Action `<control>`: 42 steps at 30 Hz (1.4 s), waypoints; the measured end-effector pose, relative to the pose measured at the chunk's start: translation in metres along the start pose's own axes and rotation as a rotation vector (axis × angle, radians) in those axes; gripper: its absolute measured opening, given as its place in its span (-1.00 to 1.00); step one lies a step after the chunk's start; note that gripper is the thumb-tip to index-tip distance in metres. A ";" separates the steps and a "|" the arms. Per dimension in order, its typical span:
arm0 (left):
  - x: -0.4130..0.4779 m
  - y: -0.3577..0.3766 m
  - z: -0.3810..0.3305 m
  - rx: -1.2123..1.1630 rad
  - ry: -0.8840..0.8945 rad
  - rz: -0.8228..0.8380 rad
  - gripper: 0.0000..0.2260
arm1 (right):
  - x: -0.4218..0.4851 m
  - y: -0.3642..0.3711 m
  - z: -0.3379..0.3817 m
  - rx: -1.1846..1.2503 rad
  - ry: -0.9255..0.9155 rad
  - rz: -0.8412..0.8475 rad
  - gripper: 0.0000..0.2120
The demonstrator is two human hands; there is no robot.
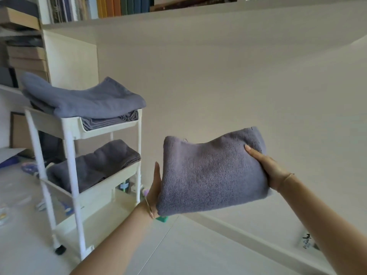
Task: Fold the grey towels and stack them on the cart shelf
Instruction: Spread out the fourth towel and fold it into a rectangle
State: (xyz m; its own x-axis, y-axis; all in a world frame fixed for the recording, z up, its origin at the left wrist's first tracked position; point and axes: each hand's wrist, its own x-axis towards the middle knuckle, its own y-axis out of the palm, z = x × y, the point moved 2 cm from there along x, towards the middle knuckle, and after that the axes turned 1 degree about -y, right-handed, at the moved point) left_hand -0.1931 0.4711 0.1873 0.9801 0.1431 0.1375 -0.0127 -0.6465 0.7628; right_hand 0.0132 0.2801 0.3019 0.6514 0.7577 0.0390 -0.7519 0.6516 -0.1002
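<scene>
A folded grey towel (212, 173) is held in the air between both hands, to the right of the white cart (73, 153). My left hand (155, 187) holds its left edge, thumb up along the side and fingers hidden behind the cloth. My right hand (266, 165) grips its right edge, thumb on the front face. The cart's top shelf carries a pile of folded grey towels (85, 100). Its middle shelf holds more folded grey towels (93, 163).
A white wall fills the background behind the towel. Shelving with boxes (25, 54) stands behind the cart at the left, and books (119, 6) line a ledge above. Small items lie on the floor (188, 249) by the cart's wheels and on the left.
</scene>
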 end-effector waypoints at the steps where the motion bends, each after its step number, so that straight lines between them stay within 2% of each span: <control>1: 0.004 0.004 -0.005 0.043 0.015 -0.136 -0.29 | -0.002 -0.003 -0.004 0.006 0.020 -0.029 -0.20; 2: 0.003 0.006 -0.010 0.136 0.004 -0.292 -0.29 | -0.002 -0.008 -0.008 0.007 0.034 -0.054 -0.22; 4: -0.003 0.022 -0.017 0.277 -0.039 -0.326 -0.25 | -0.001 -0.012 -0.015 0.006 0.051 -0.081 -0.21; 7: -0.008 0.037 -0.017 0.532 -0.093 -0.352 -0.30 | 0.005 -0.013 -0.023 0.007 0.069 -0.092 -0.15; 10: -0.012 0.047 -0.022 0.724 -0.093 -0.346 -0.33 | 0.016 -0.011 -0.029 0.007 0.094 -0.084 -0.31; 14: -0.009 0.025 -0.033 0.874 0.069 -0.666 -0.55 | 0.038 0.001 -0.042 -0.133 0.182 -0.049 -0.31; 18: -0.025 0.000 -0.052 0.898 0.171 -0.915 -0.53 | 0.063 0.038 -0.048 -0.273 0.266 0.065 -0.27; 20: -0.044 -0.007 -0.064 0.942 0.204 -0.973 -0.52 | 0.076 0.060 -0.047 -0.310 0.217 0.162 -0.20; 22: -0.067 -0.013 -0.081 0.942 0.281 -1.046 -0.37 | 0.092 0.091 -0.041 -0.352 0.113 0.284 -0.16; 24: -0.084 -0.012 -0.097 1.032 0.376 -1.118 -0.36 | 0.099 0.128 -0.028 -0.407 -0.097 0.379 -0.34; 26: -0.094 -0.009 -0.112 1.206 0.455 -1.144 -0.46 | 0.105 0.173 -0.013 -0.476 -0.336 0.431 -0.54; 28: -0.099 -0.004 -0.125 1.338 0.473 -1.105 -0.55 | 0.110 0.212 -0.002 -0.501 -0.491 0.500 -0.59; 30: -0.104 -0.004 -0.136 1.434 0.492 -1.108 -0.60 | 0.120 0.244 0.002 -0.461 -0.562 0.543 -0.61; 34: -0.106 -0.012 -0.146 1.556 0.527 -1.250 -0.61 | 0.138 0.286 -0.001 -0.282 -0.548 0.530 -0.66; 37: -0.097 -0.016 -0.146 1.615 0.516 -1.310 -0.61 | 0.156 0.310 -0.008 -0.249 -0.467 0.516 -0.67; 40: -0.088 -0.029 -0.148 1.553 0.433 -1.450 -0.60 | 0.176 0.325 -0.014 -0.320 -0.379 0.531 -0.70; 42: -0.085 -0.036 -0.150 1.469 0.517 -1.505 -0.54 | 0.184 0.331 -0.012 -0.317 -0.383 0.536 -0.72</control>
State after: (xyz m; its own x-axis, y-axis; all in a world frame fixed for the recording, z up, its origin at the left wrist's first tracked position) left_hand -0.3060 0.5945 0.2424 -0.0265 0.9306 0.3650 0.8777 0.1964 -0.4371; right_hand -0.1142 0.6347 0.2637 0.0770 0.9670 0.2429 -0.8543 0.1896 -0.4839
